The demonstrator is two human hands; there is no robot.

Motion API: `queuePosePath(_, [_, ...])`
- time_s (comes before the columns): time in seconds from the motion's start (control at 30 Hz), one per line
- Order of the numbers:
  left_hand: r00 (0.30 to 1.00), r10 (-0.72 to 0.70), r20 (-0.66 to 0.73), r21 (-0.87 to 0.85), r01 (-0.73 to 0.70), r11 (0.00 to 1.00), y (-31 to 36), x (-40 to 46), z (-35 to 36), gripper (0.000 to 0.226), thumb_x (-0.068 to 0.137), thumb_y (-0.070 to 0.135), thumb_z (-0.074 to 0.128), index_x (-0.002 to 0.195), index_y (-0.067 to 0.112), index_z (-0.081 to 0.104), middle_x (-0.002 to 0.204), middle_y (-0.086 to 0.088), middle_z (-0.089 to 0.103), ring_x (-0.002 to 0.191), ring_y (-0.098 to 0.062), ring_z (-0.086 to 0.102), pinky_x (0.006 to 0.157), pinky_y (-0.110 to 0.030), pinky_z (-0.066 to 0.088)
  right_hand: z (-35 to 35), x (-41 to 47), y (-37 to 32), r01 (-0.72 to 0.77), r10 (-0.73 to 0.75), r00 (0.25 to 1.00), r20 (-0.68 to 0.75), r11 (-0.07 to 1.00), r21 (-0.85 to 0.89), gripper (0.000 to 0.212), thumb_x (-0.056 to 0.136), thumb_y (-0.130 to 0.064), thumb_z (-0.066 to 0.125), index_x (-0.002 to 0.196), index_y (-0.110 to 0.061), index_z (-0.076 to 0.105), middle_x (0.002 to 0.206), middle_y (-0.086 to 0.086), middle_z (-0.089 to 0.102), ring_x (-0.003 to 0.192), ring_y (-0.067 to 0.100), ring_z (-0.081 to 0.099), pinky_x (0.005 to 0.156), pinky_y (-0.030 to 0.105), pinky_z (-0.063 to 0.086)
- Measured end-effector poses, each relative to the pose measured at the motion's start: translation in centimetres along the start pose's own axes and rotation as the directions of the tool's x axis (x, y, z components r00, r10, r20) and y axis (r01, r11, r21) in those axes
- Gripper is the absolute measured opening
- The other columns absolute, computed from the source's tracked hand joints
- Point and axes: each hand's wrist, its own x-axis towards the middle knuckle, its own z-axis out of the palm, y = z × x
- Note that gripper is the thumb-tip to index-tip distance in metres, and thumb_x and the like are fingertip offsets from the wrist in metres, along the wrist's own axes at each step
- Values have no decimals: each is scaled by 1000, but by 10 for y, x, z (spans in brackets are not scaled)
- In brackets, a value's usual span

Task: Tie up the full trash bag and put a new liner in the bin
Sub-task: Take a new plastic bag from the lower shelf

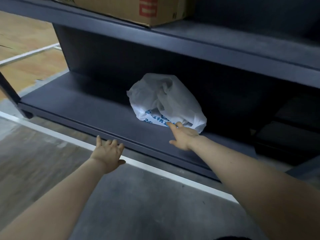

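A crumpled white plastic bag (164,101) with blue printing lies on the low dark shelf (86,108), towards the back. My right hand (183,135) is stretched out over the shelf, fingers apart, its fingertips touching the bag's near edge. It holds nothing. My left hand (108,152) is open with spread fingers at the shelf's front lip, empty. No bin is in view.
The dark shelving unit has an upper shelf (225,37) carrying a cardboard box (138,9). Dark objects (290,132) sit on the low shelf at the right. Grey floor with a white line (155,170) runs in front; wooden floor (26,40) lies at the upper left.
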Motion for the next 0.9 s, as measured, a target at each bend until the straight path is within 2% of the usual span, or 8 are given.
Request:
queuePosePath(0.2, [1000,-5,-24,29,6,1000,0,4,36,59,96,53,33,140,15,25,142,-6,31,135,-22,31,111,-59,11,22,16,7,-17,16,999,-44,1000,-24,71,95,-34,50,150,-26,5,152,9,18,126,31,46,97,39,42])
queuePosePath(0.4, [995,-93,-37,25,94,995,-29,5,49,57,96,55,31,139,18,26,139,-3,35,131,-19,35,111,-57,15,25,41,0,-28,24,997,-71,998,-57,69,95,-35,50,149,-26,10,150,10,20,125,33,46,95,40,44])
queuePosePath(0.53, [989,-144,-41,30,145,989,-44,10,59,62,95,57,29,141,17,23,143,-3,32,131,-19,36,109,-56,18,24,66,-4,-21,14,997,-70,996,-88,68,95,-35,50,150,-25,11,154,7,16,134,31,35,101,42,42])
queuePosePath(0.67, [990,-126,-60,12,127,992,-56,20,68,62,95,57,29,143,17,21,143,-4,31,132,-20,34,110,-56,16,31,99,-2,-25,21,999,-41,994,-102,69,95,-34,49,151,-26,9,158,4,9,140,28,26,104,41,38])
queuePosePath(0.77, [990,-136,-28,-45,135,990,-59,24,84,63,95,57,28,143,17,21,146,-4,28,136,-20,29,111,-57,14,43,124,4,-80,77,996,-32,993,-88,71,95,-35,49,151,-28,6,159,3,1,143,28,18,108,44,34])
queuePosePath(0.9, [987,-152,57,-151,159,976,-59,27,116,68,96,56,27,150,18,12,156,-6,16,144,-20,16,113,-59,5,63,150,18,-245,244,966,-89,970,4,68,98,-36,40,151,-30,-2,160,5,-11,146,33,2,114,54,25])
